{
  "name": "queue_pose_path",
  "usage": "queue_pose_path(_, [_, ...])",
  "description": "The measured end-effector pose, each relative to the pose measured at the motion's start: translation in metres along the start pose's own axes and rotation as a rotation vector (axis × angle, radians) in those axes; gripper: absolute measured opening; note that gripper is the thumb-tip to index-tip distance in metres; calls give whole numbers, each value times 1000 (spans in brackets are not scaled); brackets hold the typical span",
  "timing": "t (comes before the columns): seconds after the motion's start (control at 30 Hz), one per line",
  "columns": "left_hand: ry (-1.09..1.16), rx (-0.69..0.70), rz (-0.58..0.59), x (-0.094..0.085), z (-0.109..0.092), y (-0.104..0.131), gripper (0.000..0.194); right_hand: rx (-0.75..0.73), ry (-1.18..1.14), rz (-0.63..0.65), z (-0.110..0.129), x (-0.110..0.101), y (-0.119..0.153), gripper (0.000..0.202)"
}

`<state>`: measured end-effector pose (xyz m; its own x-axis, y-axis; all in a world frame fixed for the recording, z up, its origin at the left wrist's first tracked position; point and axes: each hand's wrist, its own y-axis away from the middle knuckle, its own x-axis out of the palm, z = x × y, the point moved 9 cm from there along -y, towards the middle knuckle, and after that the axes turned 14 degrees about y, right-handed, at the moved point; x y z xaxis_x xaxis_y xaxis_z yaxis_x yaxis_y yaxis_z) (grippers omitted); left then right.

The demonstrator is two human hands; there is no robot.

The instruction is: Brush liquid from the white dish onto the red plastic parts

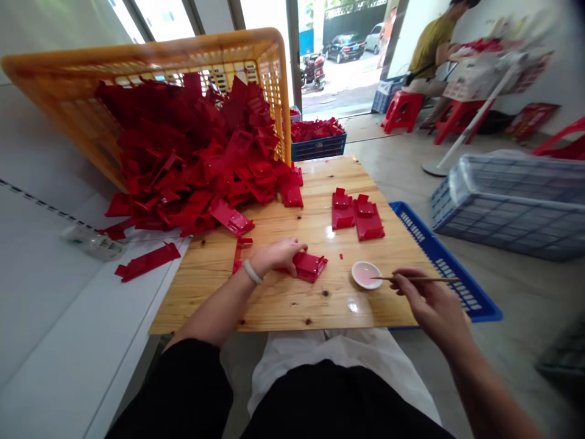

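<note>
My left hand [284, 253] is closed round a red plastic part [311, 266] lying on the wooden board [274, 308]. Behind that wrist another red piece [237, 253] shows in part. Between the fingers of my right hand [423, 296] is a thin wooden stick [425, 279]. Its tip reaches into a small white dish [366, 285] of pale pink liquid; whether it touches the liquid I cannot tell. A tiny red bit [340, 256] lies just beyond the dish. Farther back, two red parts [356, 216] with raised flaps lie side by side.
A tilted orange crate [281, 91] spills a heap of red parts [196, 158] onto the board's left. A blue basket [487, 311] is at the right edge. Grey crates [507, 207] stand on the floor. A seated person [432, 46] works at the back right.
</note>
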<state>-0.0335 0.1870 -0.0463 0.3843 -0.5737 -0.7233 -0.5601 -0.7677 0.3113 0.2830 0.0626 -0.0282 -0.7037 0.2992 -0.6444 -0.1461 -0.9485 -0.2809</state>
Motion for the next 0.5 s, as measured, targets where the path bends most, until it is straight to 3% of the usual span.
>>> queue_pose_path(0.13, [86, 3, -66, -13, -2, -5, 35, -15, 61, 26, 0, 11, -7, 49])
queue_pose_path(0.27, [293, 66, -200, -40, -10, 20, 20, -25, 118, 39, -2, 18, -14, 50])
queue_pose_path(0.4, [670, 122, -350, -43, -19, 54, 34, -22, 130, 56, -4, 21, -18, 50])
queue_pose_path(0.5, [1192, 52, -468, -23, -12, 68, 46, -11, 104, 65, -4, 19, -20, 51])
